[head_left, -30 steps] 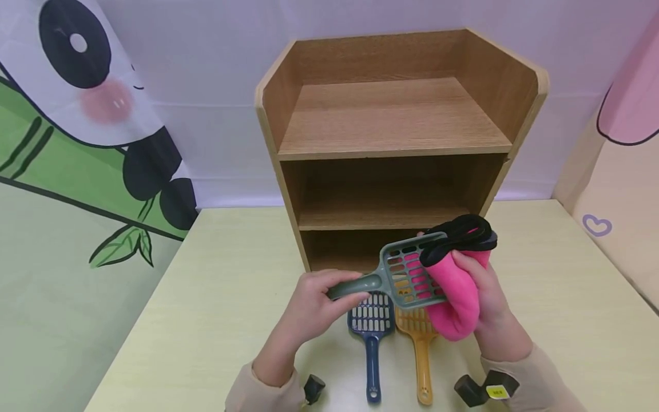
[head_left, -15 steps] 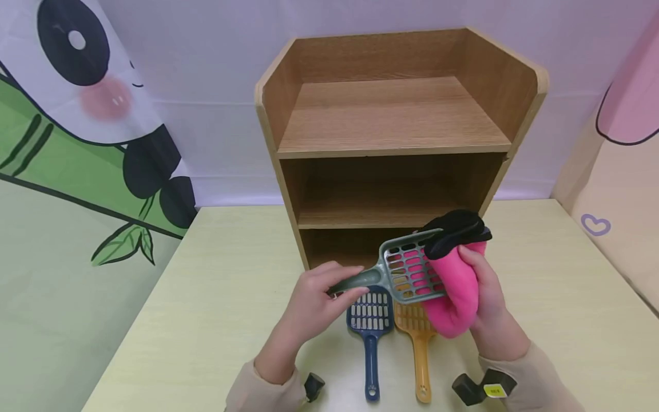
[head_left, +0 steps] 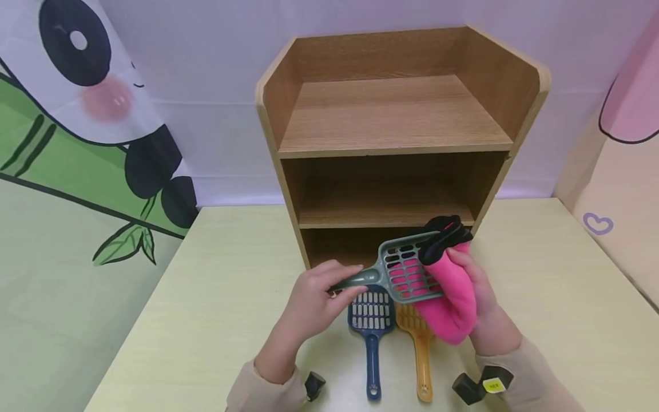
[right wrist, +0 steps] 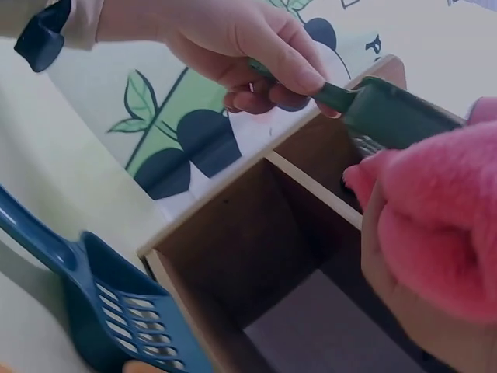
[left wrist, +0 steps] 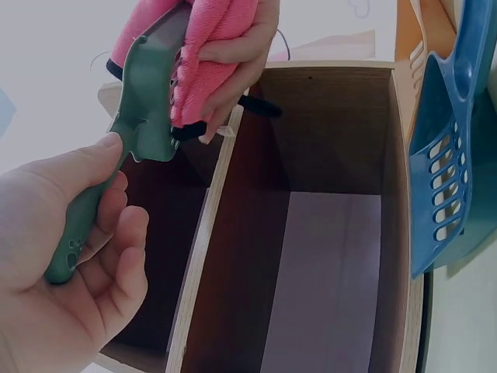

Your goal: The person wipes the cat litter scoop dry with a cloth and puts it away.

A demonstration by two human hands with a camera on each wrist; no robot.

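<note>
Altogether, three scoops (head_left: 381, 277) (head_left: 372, 343) (head_left: 421, 346), one pink cloth (head_left: 457, 292), two hands (head_left: 318, 293) (head_left: 482, 297)

The place is best classed as a staged tabletop work area with childlike decoration; whether it is housed in a home, a nursery or a studio cannot be determined. The pale bench (head_left: 221, 286) is backed by a creased lilac backdrop (head_left: 221, 114). On the surrounding sheeting, a large cartoon face (head_left: 90, 74), a green stalk (head_left: 72, 157) and a heart outline (head_left: 599, 220) are displayed. A wooden shelf unit (head_left: 393, 117) is positioned on the bench. Black devices (head_left: 467, 390) are worn at both wrists. Household articles, a green scoop (head_left: 385, 276) and a pink fabric item (head_left: 458, 292), are held above the bench.
</note>
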